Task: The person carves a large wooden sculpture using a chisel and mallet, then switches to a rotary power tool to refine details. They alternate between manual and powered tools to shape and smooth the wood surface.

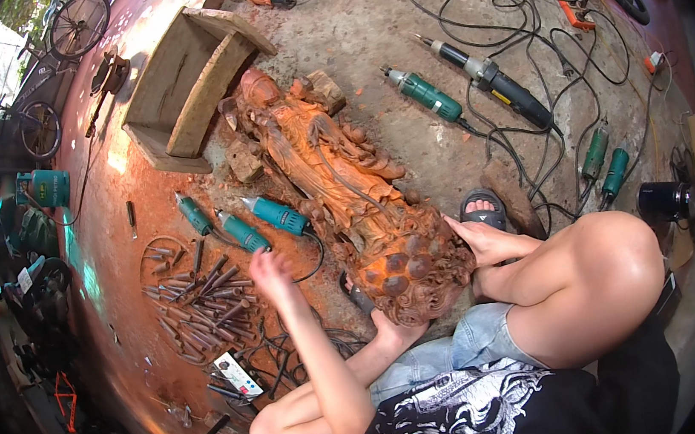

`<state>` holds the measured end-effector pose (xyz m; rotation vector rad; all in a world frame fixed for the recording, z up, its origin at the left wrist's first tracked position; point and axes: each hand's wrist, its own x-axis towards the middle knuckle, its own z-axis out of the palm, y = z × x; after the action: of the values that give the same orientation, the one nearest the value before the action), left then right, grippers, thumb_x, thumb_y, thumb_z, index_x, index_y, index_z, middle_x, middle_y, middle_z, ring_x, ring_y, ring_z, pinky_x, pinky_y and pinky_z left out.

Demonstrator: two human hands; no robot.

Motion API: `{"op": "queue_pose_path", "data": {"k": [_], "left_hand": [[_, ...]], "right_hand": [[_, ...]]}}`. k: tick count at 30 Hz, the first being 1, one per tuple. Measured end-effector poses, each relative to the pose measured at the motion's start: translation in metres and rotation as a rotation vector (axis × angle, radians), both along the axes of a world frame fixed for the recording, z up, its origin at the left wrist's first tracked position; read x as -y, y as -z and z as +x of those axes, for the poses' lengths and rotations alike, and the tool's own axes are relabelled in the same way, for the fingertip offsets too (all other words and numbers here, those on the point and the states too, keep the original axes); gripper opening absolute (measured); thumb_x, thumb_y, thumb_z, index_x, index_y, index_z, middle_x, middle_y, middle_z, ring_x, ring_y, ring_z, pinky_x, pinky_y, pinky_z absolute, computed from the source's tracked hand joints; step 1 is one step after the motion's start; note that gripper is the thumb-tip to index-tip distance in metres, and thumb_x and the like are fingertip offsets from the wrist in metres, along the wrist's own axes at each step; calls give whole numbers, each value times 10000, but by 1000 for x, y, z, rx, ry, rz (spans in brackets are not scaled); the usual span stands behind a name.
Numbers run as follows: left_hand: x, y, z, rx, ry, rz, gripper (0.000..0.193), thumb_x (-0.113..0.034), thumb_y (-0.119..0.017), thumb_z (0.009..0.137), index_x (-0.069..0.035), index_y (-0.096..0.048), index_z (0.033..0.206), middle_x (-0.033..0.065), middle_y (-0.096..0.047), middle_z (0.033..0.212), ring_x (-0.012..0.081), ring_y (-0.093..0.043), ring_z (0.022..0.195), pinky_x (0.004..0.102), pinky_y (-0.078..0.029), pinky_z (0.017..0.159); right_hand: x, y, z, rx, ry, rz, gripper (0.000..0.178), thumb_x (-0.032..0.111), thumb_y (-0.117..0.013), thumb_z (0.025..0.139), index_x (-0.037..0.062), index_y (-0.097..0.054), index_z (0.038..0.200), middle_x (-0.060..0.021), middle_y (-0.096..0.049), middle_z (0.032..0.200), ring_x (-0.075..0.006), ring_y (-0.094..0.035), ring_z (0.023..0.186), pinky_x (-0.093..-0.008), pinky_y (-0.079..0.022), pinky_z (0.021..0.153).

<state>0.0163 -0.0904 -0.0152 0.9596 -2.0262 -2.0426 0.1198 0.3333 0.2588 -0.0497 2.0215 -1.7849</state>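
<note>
A carved reddish-brown wooden statue [334, 171] lies slantwise in front of me, its knobbly base [414, 274] between my feet. My left hand [272, 275] is raised to the left of the statue, empty, with slightly blurred fingers apart. Beside it lie green die grinders, one [244, 230] just above the fingertips and another [277, 215] closer to the statue. Partly covered by my bent right leg, my right hand [474, 242] rests against the base's right side with its fingers stretched out. A pile of carving chisels [208, 306] is spread left of my left hand.
A wooden box-like stand [194, 89] stands beyond the statue's far end, with wood blocks [244, 160] alongside. Right of the statue are a green grinder [423, 92], a long black-and-grey grinder [500, 88] and tangled cords. A white power strip [237, 375] lies near my left knee.
</note>
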Motion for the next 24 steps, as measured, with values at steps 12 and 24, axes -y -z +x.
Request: {"op": "queue_pose_path", "data": {"k": [12,24], "left_hand": [[-116,-6,37,174,84,437,796,-692,-441,1047,-88,-414,1564,131,-540,1493,288,-589,1315,467,-547,1044],[-111,24,41,186,-45,502,618,-748,-532,986,-154,-663,1093,59,-628,1277,231,-628,1138,393,-545,934]], "right_hand": [[-8,288,-4,-306,-317,285,1193,156,-876,737,83,-154,1685,-282,-546,1427,-416,-508,1322,-449,-392,1133],[-18,250,-12,-225,-251,315,1168,196,-934,659,174,-338,1663,-274,-549,1435,-444,-521,1242,-482,-406,1116]]}}
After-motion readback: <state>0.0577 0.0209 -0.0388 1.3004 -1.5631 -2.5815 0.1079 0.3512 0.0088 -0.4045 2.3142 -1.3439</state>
